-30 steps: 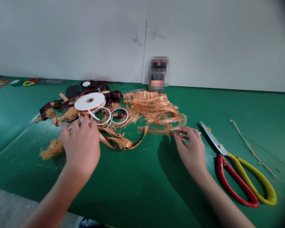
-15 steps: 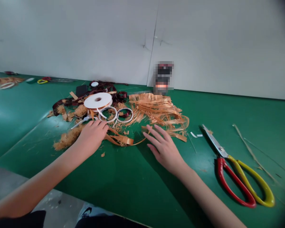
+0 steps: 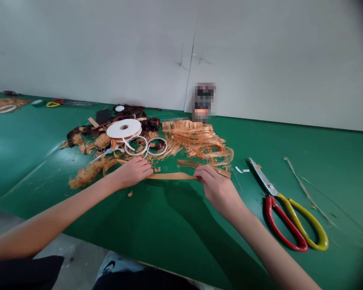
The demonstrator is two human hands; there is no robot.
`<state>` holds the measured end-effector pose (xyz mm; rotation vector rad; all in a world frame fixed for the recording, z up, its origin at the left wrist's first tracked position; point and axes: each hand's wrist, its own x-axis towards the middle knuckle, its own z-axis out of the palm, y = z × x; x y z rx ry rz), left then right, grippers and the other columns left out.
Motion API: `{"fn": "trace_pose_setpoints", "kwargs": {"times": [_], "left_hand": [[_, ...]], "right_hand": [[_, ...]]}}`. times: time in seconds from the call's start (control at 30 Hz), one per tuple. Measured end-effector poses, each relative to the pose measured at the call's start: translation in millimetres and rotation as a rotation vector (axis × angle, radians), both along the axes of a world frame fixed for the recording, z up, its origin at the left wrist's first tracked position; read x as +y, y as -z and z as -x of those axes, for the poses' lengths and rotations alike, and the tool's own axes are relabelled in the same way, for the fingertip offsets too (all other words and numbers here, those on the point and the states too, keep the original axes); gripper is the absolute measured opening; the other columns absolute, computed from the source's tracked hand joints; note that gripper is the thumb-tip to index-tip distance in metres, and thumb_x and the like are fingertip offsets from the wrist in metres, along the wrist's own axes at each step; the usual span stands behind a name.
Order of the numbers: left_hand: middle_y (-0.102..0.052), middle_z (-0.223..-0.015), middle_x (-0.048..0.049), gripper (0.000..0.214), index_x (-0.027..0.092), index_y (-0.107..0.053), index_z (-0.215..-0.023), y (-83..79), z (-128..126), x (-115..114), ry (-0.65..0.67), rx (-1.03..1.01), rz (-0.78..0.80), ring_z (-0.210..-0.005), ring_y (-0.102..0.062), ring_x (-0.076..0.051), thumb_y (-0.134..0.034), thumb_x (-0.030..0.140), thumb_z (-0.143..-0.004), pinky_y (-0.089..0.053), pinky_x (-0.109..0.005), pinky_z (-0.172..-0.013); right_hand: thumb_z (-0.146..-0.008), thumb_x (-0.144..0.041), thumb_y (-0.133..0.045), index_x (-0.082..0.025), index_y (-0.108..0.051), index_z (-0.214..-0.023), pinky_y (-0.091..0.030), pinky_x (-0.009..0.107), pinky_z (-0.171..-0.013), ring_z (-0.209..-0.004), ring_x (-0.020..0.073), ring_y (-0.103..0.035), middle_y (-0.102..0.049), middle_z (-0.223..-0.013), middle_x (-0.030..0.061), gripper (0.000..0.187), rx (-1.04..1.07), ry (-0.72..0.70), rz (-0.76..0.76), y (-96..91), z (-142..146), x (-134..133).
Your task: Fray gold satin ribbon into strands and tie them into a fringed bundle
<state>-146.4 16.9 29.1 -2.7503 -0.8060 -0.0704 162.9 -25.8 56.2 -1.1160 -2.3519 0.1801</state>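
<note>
A flat orange strip (image 3: 172, 176) is stretched straight between my two hands, low over the green table (image 3: 175, 233). My left hand (image 3: 134, 172) pinches its left end, fingers closed. My right hand (image 3: 217, 187) grips its right end, fingers curled shut. Just beyond the strip lies a heap of shredded orange strands (image 3: 196, 139). To the left of that heap sit a white tape reel (image 3: 124, 129) and two white rings (image 3: 145, 145) among dark ribbon scraps and orange fluff (image 3: 86, 174).
Large scissors (image 3: 286, 211) with one red and one yellow handle lie to the right, blades pointing toward the heap. A thin stalk (image 3: 305, 189) lies further right. Small scissors (image 3: 104, 154) sit by the reel. A blurred object (image 3: 203, 102) stands at the white wall. Another yellow-handled pair (image 3: 53, 104) lies far left.
Both hands were open and reaching over the scraps half a second ago. Now each has closed on an end of the orange strip and pulled it straight between them.
</note>
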Motion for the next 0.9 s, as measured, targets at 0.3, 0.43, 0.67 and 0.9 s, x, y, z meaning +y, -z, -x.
{"fn": "trace_pose_setpoints", "kwargs": {"times": [0.3,0.43,0.67,0.9], "left_hand": [[-0.070,-0.095,-0.0187,0.022,0.012,-0.067,-0.087,-8.1,89,11,-0.207,-0.002,-0.072,-0.091,-0.063,-0.031,-0.048,0.019,-0.080,-0.047,-0.042,-0.080],[-0.061,-0.120,-0.0210,0.051,0.009,-0.056,-0.118,-23.2,84,3,-0.320,-0.068,-0.046,-0.114,-0.054,-0.036,-0.051,0.019,-0.069,-0.039,-0.051,-0.096],[-0.036,-0.146,-0.0208,0.073,0.008,-0.034,-0.138,-53.6,53,-11,-0.471,-0.008,0.067,-0.138,-0.025,-0.041,-0.062,0.023,-0.073,-0.013,-0.061,-0.112],[-0.043,-0.143,-0.0162,0.042,0.014,-0.053,-0.128,-85.2,62,-6,-0.696,0.070,0.042,-0.136,-0.030,-0.041,-0.046,0.008,-0.087,-0.027,-0.065,-0.105]], "right_hand": [[-0.088,-0.015,-0.042,-0.019,-0.063,-0.086,-0.052,0.029,-0.060,-0.067,0.0180,-0.069,-0.072,-0.086,0.0051,0.022,-0.103,0.319,0.008,22.3,-104,-11],[-0.086,-0.022,-0.045,-0.020,-0.067,-0.093,-0.054,0.038,-0.076,-0.086,0.0243,-0.068,-0.074,-0.096,0.0065,0.023,-0.166,0.336,0.041,21.3,-114,-14],[-0.085,-0.027,-0.037,-0.012,-0.063,-0.105,-0.046,0.050,-0.091,-0.103,0.0360,-0.057,-0.067,-0.107,0.0189,0.036,-0.127,0.754,0.015,16.8,-110,-33],[-0.090,-0.039,-0.028,0.006,-0.056,-0.113,-0.043,0.063,-0.085,-0.103,0.0506,-0.055,-0.057,-0.104,0.0358,0.058,-0.311,1.051,0.143,38.0,-133,-50]]}}
